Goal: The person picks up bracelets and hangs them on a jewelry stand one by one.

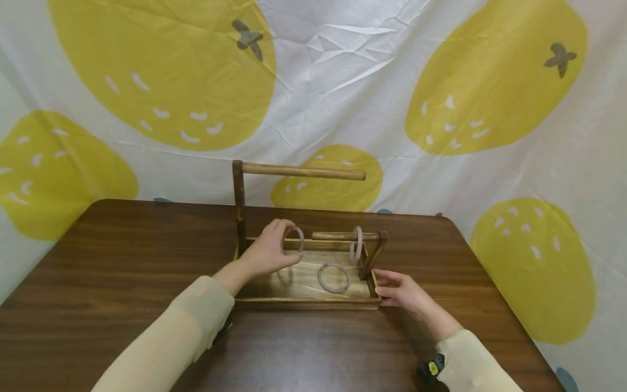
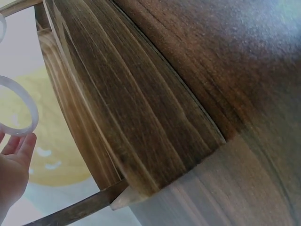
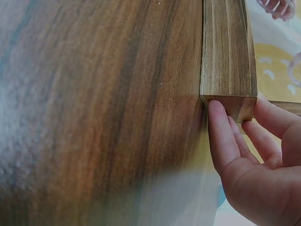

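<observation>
My left hand [image 1: 266, 250] pinches a pale translucent bangle [image 1: 302, 239] between thumb and fingers, upright above the wooden tray [image 1: 306, 305] of a jewelry stand. In the left wrist view, the bangle [image 2: 33, 108] rises from the fingertips. A second bangle [image 1: 319, 276] lies flat on the tray floor. A third bangle [image 1: 359, 245] hangs on the short lower bar [image 1: 335, 236] near its post. At the tray's right end, my right hand [image 1: 404, 294] grips the corner. Its thumb is at the rim and its fingers lie along the outer end wall [image 3: 225, 104].
From the tray's left end rises a tall post [image 1: 239, 207] with a long bar [image 1: 303, 171] reaching right. The short post [image 1: 374, 257] stands at the right end. All this is on a dark brown table [image 1: 122, 272], before a fruit-print cloth [image 1: 333, 92].
</observation>
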Available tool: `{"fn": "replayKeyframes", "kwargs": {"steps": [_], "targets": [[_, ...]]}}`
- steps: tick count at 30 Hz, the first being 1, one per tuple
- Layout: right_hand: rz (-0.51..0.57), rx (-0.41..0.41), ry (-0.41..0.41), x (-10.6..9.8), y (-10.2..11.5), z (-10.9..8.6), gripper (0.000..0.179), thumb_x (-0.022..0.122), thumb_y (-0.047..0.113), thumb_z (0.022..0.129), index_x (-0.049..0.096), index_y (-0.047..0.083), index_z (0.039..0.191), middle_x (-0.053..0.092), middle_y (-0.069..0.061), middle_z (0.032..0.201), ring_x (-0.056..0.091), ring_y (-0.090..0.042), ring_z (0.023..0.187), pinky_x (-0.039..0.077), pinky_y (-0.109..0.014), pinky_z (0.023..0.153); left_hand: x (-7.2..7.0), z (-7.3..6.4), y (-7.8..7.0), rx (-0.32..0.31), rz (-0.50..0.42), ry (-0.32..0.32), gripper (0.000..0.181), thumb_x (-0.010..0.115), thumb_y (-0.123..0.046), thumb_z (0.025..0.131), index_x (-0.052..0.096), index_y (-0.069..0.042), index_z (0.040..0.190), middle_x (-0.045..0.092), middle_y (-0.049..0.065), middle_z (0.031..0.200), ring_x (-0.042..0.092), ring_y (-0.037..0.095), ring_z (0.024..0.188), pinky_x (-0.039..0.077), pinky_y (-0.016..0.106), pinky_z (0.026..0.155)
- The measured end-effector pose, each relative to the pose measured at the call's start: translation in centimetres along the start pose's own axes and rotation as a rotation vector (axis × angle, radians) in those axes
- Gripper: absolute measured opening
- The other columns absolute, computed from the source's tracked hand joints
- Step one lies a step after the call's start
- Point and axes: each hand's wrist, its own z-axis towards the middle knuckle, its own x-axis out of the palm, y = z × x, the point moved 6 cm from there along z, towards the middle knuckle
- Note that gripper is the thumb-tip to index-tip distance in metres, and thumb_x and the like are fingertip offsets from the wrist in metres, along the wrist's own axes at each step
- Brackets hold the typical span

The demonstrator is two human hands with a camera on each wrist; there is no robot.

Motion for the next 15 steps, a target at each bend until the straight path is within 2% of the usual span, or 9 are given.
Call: {"fn": "replayKeyframes", "kwargs": {"steps": [10, 15], "targets": [[-0.003, -0.003, 0.006, -0.03, -0.04, -0.06, 0.058, 0.055, 0.004, 0.092, 0.028, -0.01, 0.142, 0.047, -0.029, 0.121, 0.061, -0.012, 0.088, 0.055, -0.03, 0.076, -0.15, -0.02, -0.21, 0.014, -0.031, -0.015, 0.058, 0.069, -0.031, 0.08, 0.045, -0.003, 0.126, 0.048, 0.014, 0.121, 0.047, 0.026, 0.105, 0.044, 0.043, 0.091], [-0.009, 0.003, -0.001, -0.04, -0.09, 0.03, 0.058, 0.055, 0.004, 0.092, 0.029, -0.009, 0.142, 0.047, -0.03, 0.122, 0.061, -0.013, 0.089, 0.056, -0.033, 0.078, -0.37, 0.0, -0.52, 0.036, -0.041, -0.032, 0.057, 0.068, -0.031, 0.081, 0.045, -0.003, 0.126, 0.048, 0.013, 0.117, 0.047, 0.022, 0.096, 0.045, 0.039, 0.085]]}}
